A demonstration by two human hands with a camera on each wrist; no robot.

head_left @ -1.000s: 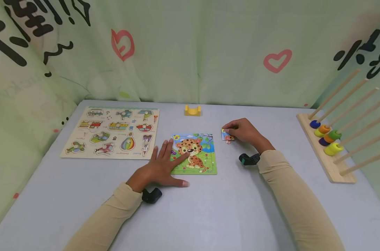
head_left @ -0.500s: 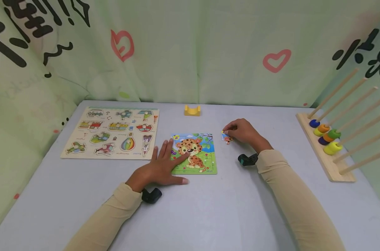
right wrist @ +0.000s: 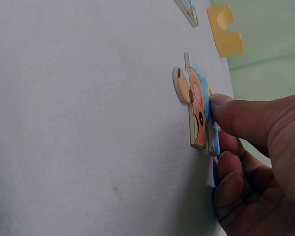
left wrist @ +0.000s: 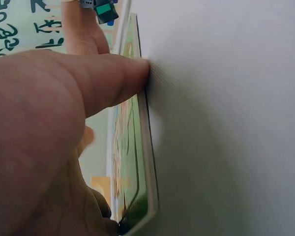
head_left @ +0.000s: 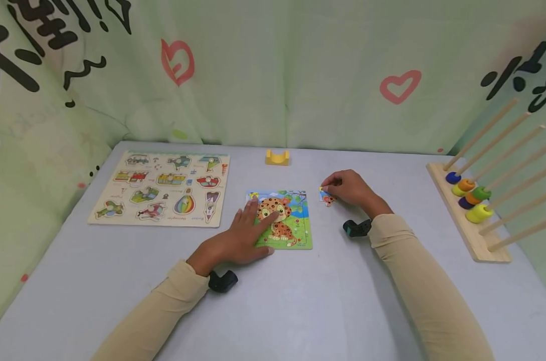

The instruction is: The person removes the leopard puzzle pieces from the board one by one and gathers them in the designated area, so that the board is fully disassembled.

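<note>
A square jigsaw puzzle [head_left: 301, 231] with a spotted cub on green and blue lies flat mid-table. My left hand [head_left: 236, 243] rests over its left side with fingers straight and spread. In the left wrist view, the left thumb [left wrist: 113, 78] reaches to the puzzle's near edge [left wrist: 146, 147]. To the right of the puzzle, my right hand [head_left: 348, 189] pinches a small blue and orange jigsaw piece [head_left: 329, 200] at its outer side. The right wrist view shows the thumb on the piece's [right wrist: 198, 105] printed face, the other fingers curled beside it, and the piece close over the table.
A wooden vehicle puzzle board [head_left: 133, 213] lies at the back left. A yellow notched block [head_left: 278, 159] stands at the back. On the right is a wooden peg stand [head_left: 491, 255] with upright rods and several coloured rings. A green curtain [head_left: 336, 100] hangs behind the table.
My left hand has slid to the right, farther over the jigsaw puzzle, its thumb now up at the near edge. The right hand stays about where it was with the piece.
</note>
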